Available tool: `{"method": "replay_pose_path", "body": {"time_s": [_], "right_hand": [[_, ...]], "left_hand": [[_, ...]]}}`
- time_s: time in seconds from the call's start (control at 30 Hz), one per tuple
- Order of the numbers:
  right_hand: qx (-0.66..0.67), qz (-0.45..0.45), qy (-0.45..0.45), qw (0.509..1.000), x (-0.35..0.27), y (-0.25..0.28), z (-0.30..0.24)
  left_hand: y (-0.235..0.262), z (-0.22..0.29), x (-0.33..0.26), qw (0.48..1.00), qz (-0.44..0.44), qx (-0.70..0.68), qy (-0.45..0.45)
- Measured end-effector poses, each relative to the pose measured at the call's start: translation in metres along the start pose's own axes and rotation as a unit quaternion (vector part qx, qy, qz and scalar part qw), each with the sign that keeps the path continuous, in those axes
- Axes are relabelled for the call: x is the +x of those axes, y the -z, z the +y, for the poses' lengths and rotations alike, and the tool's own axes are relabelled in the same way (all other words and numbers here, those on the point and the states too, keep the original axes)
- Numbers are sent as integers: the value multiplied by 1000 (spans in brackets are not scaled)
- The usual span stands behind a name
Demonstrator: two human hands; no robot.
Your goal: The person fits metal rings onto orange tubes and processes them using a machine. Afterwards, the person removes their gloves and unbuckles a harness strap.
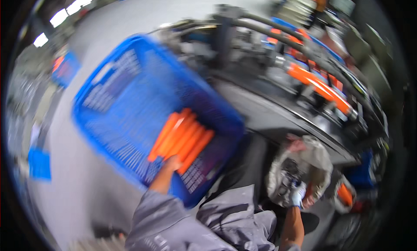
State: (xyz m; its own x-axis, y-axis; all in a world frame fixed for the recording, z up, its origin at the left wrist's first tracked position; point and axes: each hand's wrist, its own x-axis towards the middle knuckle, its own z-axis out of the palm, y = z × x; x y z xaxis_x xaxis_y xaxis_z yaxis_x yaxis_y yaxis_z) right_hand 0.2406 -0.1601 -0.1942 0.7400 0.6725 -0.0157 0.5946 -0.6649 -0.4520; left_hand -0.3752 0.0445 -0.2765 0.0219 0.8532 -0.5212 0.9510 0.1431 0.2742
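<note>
Several orange tubes point(181, 138) lie side by side in a large blue plastic basket point(160, 99). My left hand point(172, 165) reaches over the basket's near side to the near ends of these tubes; its fingers are blurred and partly hidden against them. To the right, my right hand point(298, 195), in a white glove, is inside the mouth of a pale sack point(322, 164). Dark, small metal-looking pieces point(290, 169) sit in the sack by that hand. Motion blur hides whether its fingers hold any of them.
A machine bench point(260, 94) stands beyond the basket, with an orange tube point(321, 88) held in its fixture. A smaller bag point(346, 194) with an orange item is right of the sack. Blue containers point(40, 164) stand on the floor at the left.
</note>
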Motion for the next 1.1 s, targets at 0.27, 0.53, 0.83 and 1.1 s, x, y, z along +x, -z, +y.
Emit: {"method": "replay_pose_path", "body": {"time_s": [0.27, 0.53, 0.83, 1.1], "right_hand": [[-56, 3, -112, 992, -3, 17, -42], [-22, -28, -107, 994, -6, 10, -41], [243, -78, -166, 953, -13, 1, -53], [461, -33, -356, 812, -32, 19, -26]], "left_hand": [[11, -71, 93, 961, 108, -77, 242], [13, -63, 123, 943, 106, 97, 301], [-38, -82, 99, 977, -13, -142, 157], [51, 19, 46, 871, -13, -484, -86]]}}
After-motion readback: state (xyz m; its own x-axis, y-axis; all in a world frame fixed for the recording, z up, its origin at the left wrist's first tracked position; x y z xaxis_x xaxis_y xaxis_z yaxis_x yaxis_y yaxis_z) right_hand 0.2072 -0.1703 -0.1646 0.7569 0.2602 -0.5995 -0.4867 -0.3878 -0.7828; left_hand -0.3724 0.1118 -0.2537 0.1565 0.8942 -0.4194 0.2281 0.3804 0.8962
